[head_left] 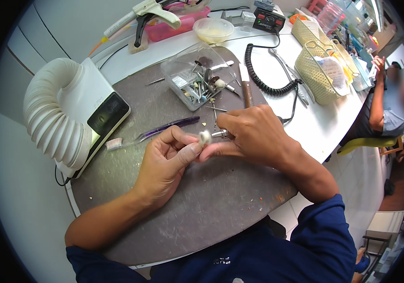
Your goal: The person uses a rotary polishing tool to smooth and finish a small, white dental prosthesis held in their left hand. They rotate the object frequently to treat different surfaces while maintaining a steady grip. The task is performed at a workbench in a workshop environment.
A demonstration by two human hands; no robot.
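Note:
My right hand [258, 134] is wrapped round a rotary handpiece, whose metal nose [221, 134] shows beyond the fingers. At its tip is a small off-white, fuzzy-looking wheel [205, 137], slightly blurred. My left hand [166, 158] is closed in a pinch right beside this wheel. Whatever lies between its thumb and forefinger is too small and covered to name. The right thumb reaches under the wheel and meets the left fingertips. Behind my hands, a clear plastic box [190, 104] holds several burs and bits. A purple-handled toothbrush [166, 126] lies behind the left hand.
At left stands a white dust extractor [110, 89] with a ribbed hose [51, 125]. A black coiled cord [258, 75] trails behind my right hand, near a brown-handled knife [247, 89]. A control box [269, 20] and cream baskets [313, 70] stand farther back. Another person [391, 108] sits at right.

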